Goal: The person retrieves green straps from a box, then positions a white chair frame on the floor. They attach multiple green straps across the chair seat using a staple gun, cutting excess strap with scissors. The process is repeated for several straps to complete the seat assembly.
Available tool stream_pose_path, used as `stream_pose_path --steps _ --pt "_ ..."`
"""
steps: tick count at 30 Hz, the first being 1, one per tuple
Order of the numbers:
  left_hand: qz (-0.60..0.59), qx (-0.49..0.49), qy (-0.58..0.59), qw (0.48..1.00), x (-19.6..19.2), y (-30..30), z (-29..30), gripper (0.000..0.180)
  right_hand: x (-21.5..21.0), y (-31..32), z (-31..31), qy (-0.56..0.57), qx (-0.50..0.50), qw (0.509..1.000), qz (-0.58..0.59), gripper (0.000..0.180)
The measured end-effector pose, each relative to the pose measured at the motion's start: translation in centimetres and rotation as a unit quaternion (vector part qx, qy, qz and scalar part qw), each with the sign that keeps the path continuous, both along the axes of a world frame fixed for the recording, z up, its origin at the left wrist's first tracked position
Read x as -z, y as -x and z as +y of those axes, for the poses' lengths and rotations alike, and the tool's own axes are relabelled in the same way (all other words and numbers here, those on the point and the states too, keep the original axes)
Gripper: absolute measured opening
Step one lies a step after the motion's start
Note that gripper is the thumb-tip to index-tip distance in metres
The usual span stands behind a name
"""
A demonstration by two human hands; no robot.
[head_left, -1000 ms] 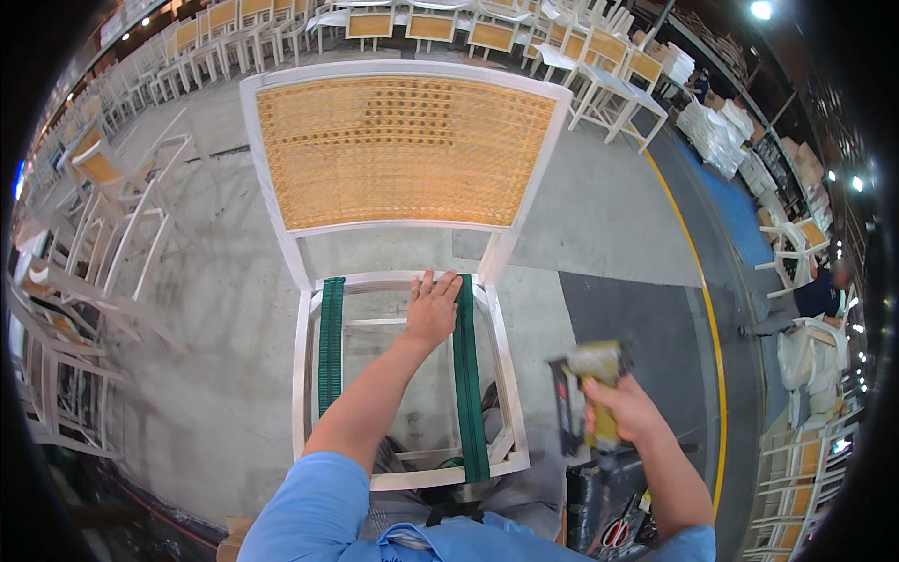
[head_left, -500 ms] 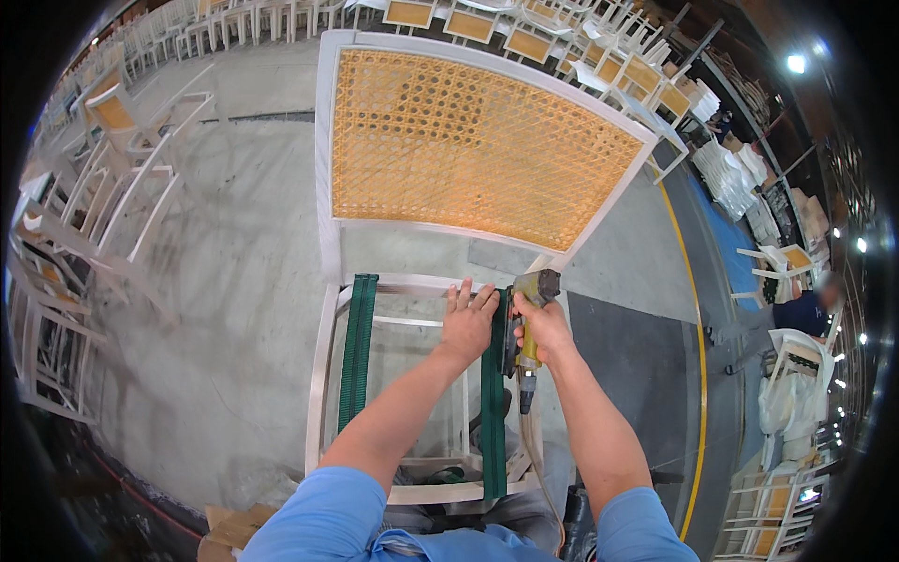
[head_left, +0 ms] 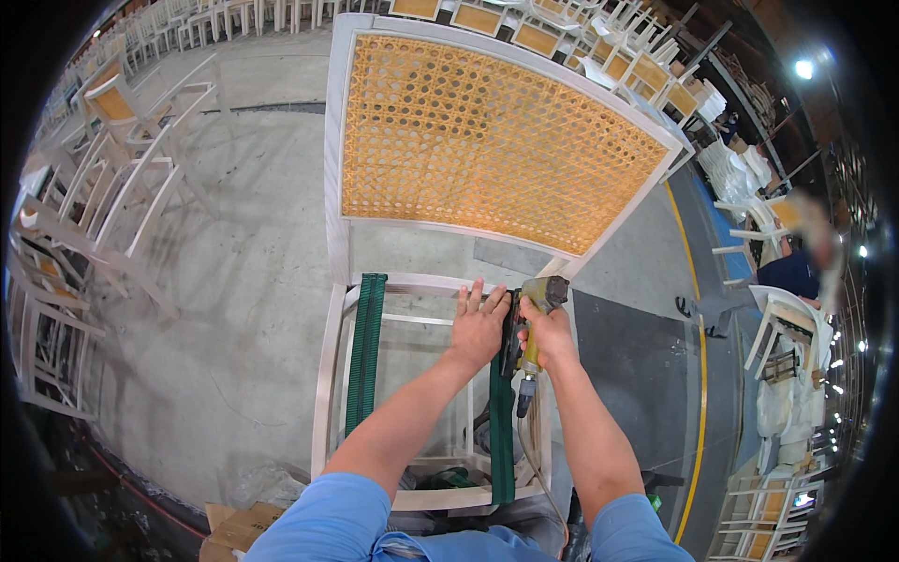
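You've got the yellow-and-black air tool (head_left: pixel 543 292) at the back rail (head_left: pixel 431 281) of the chair frame (head_left: pixel 325 375), by the far end of the right-hand green strap (head_left: pixel 503 440). Your right grip (head_left: pixel 551 335) is wrapped round its handle; your left grip (head_left: pixel 479 330) lies released just beside it, fingers stretched toward the back rail.

Where the tool's nose meets the work, you're blocking the view: that strap end is covered, and contact can't be made out. The air hose (head_left: pixel 532 459) drops from the handle, its lower end lost near your right sleeve (head_left: pixel 627 525). The other green strap (head_left: pixel 365 347) vanishes under your left forearm (head_left: pixel 412 412).

Behind stands the cane back panel (head_left: pixel 496 140). Beneath it all, grey concrete floor (head_left: pixel 234 356), a dark patch (head_left: pixel 618 393) to the right, then a yellow line (head_left: pixel 704 403). Pale chairs (head_left: pixel 114 101) crowd the left, the outermost swallowed by the black rim; the top rows (head_left: pixel 538 39) are cut off. Over right, a blurred co-worker (head_left: pixel 789 274) among chairs; lower left, a cardboard box (head_left: pixel 243 529), partly behind you.
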State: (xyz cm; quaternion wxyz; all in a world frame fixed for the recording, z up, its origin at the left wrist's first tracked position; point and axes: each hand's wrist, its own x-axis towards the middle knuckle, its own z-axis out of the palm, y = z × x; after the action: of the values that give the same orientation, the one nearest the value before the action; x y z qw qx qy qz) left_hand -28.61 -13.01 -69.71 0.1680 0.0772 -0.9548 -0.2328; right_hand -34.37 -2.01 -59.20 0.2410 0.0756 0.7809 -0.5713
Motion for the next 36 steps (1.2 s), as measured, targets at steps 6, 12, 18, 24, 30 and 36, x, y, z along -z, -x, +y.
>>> stream_pose_path --steps 6,12,18,24,30,36 --pt "0.065 -0.013 -0.024 0.997 0.1 -0.3 -0.7 0.053 0.4 0.2 -0.2 -0.004 -0.041 0.999 0.018 0.024" --pt "0.101 -0.103 -0.265 0.953 -0.4 -1.9 1.1 0.046 0.4 0.3 0.9 0.044 -0.053 0.997 0.024 0.021" --pt "-0.034 -0.111 -0.449 0.886 1.7 -1.0 0.4 0.025 0.6 0.0 -0.4 0.033 -0.049 0.998 0.010 0.020" --pt "-0.032 -0.096 -0.454 0.885 2.5 -0.1 0.9 0.020 0.9 0.2 0.6 0.040 -0.027 0.999 0.002 0.022" --pt "-0.030 -0.104 -0.460 0.881 3.1 -0.2 0.7 0.019 0.9 0.3 0.1 0.046 -0.058 0.997 0.000 0.022" --pt "-0.053 -0.097 -0.459 0.881 2.9 -0.2 0.5 0.018 1.3 0.2 0.0 0.034 -0.070 0.997 0.004 0.024"
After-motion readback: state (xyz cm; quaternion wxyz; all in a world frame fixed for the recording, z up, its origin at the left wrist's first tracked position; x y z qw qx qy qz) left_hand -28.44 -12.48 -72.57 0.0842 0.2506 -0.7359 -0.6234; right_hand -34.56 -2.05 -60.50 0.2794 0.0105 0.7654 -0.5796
